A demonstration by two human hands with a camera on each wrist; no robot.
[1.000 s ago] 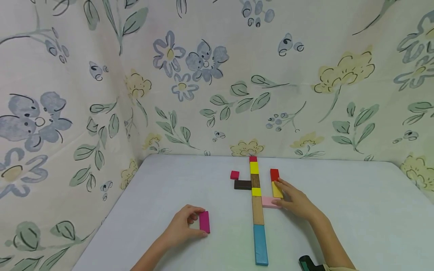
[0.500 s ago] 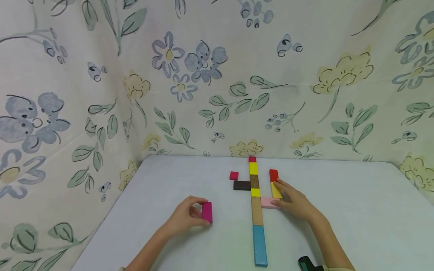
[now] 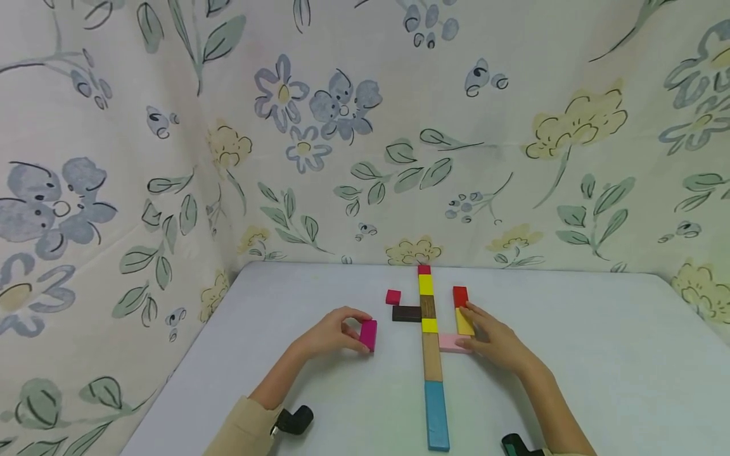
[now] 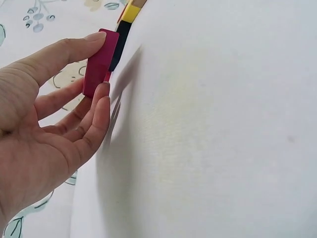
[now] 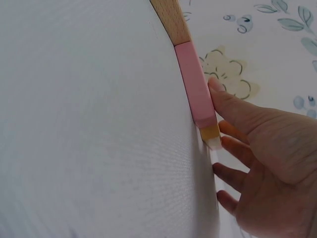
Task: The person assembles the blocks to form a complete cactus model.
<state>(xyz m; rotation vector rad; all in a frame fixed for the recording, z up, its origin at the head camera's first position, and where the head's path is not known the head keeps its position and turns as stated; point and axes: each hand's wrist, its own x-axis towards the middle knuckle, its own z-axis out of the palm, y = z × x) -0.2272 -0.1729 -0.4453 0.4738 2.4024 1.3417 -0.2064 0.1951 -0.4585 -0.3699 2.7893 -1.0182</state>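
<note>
My left hand (image 3: 333, 332) pinches a magenta wooden block (image 3: 368, 335) between thumb and fingertips, to the left of the block layout. In the left wrist view that block (image 4: 101, 62) is held tilted, its shadow falling on the table. My right hand (image 3: 499, 339) rests at the layout's right side with fingers fairly straight. Its thumb touches a pink block (image 3: 450, 342) and a fingertip reaches the yellow block (image 3: 464, 322). A red block (image 3: 460, 296) adjoins that yellow one. From the right wrist, the thumb lies against the pink block (image 5: 195, 87).
A column runs up the white table (image 3: 239, 380): blue block (image 3: 436, 415), tan block (image 3: 432, 356), yellow, brown, yellow and red. A black block (image 3: 406, 313) branches left, with a small red block (image 3: 393, 297) behind it. Floral cloth (image 3: 353, 158) hangs beyond the table.
My left hand has carried the magenta block forward and to the right, toward the black block. The right hand and the laid blocks have stayed in place.
</note>
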